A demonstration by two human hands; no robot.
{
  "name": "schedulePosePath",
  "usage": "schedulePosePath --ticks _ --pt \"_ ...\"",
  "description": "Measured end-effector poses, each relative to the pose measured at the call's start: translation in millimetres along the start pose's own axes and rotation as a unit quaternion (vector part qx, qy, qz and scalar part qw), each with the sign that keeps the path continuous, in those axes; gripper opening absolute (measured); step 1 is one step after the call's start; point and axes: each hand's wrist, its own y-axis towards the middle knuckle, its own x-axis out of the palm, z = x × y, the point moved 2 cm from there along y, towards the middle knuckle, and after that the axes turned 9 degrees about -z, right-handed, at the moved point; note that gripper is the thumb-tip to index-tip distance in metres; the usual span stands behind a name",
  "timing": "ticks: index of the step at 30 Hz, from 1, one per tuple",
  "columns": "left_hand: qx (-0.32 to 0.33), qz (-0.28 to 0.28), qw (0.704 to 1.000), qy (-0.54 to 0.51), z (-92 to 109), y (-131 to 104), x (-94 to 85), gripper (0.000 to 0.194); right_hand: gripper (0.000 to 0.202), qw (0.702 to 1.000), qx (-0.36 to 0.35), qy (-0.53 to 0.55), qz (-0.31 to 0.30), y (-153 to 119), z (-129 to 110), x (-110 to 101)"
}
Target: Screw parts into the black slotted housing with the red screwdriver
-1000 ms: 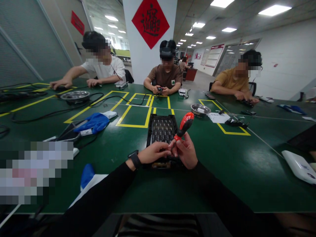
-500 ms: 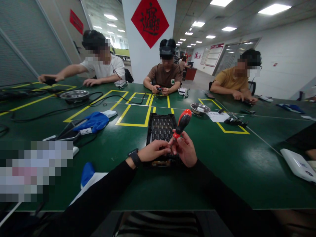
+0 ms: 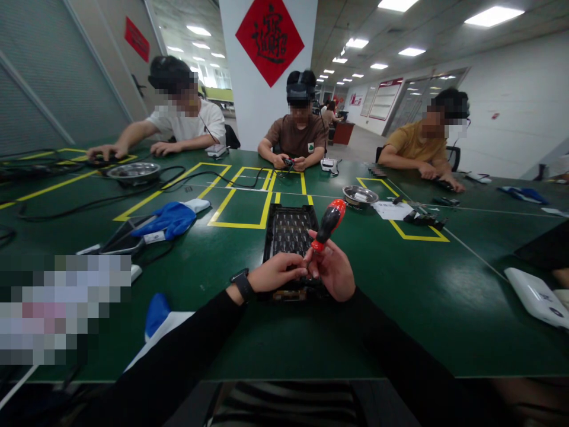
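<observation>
Head view, screwdriver [image 3: 329, 224]: tilted, handle up, over the near part of the black case [image 3: 269, 234].
Right hand [image 3: 338, 274]: fingers clamped on the screwdriver.
Left hand [image 3: 279, 272]: fingertips together beside the shaft; cannot tell whether they grip it.

A white pillar [image 3: 251, 101] is faced with a red diamond-shaped banner [image 3: 269, 42] bearing black characters. To the left of the pillar, a grey partition [image 3: 57, 71] is seen, on which a smaller red sign [image 3: 137, 39] is mounted. To the pillar's right, a grey floor [image 3: 362, 146] and a reddish-brown desk [image 3: 343, 134] are shown; farther right of it, a white wall [image 3: 520, 104] is fitted with a red-framed board [image 3: 386, 99]. The ceiling [image 3: 444, 40] is lit by bright panels [image 3: 494, 16] on both sides of the pillar. In front of it, a green counter [image 3: 249, 356] is marked with yellow lines [image 3: 237, 225].
</observation>
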Motion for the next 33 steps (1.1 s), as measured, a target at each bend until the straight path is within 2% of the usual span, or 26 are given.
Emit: schedulePosePath --ticks 5,11,20,27,33 --pt "0.007 0.011 1.000 0.012 2.4 0.3 -1.3 0.032 0.032 1.000 -0.004 -0.021 0.017 -0.1 -0.3 0.2" --pt "0.047 0.039 0.997 0.042 5.1 0.5 -4.6 0.027 0.028 0.998 -0.031 -0.054 0.010 0.9 6.2 -6.1" --pt "0.038 0.040 0.998 0.019 -3.0 -0.5 -3.6 0.023 0.032 1.000 0.001 -0.003 0.005 -0.3 0.4 -0.8" --pt "0.040 0.042 0.998 0.022 -1.0 0.0 -3.1 0.024 0.022 0.999 -0.027 -0.037 -0.003 -0.4 2.3 -1.7" --pt "0.046 0.043 0.998 0.022 0.3 -0.9 -2.8 0.023 0.035 0.999 -0.030 -0.045 -0.001 -0.3 4.8 -4.4"
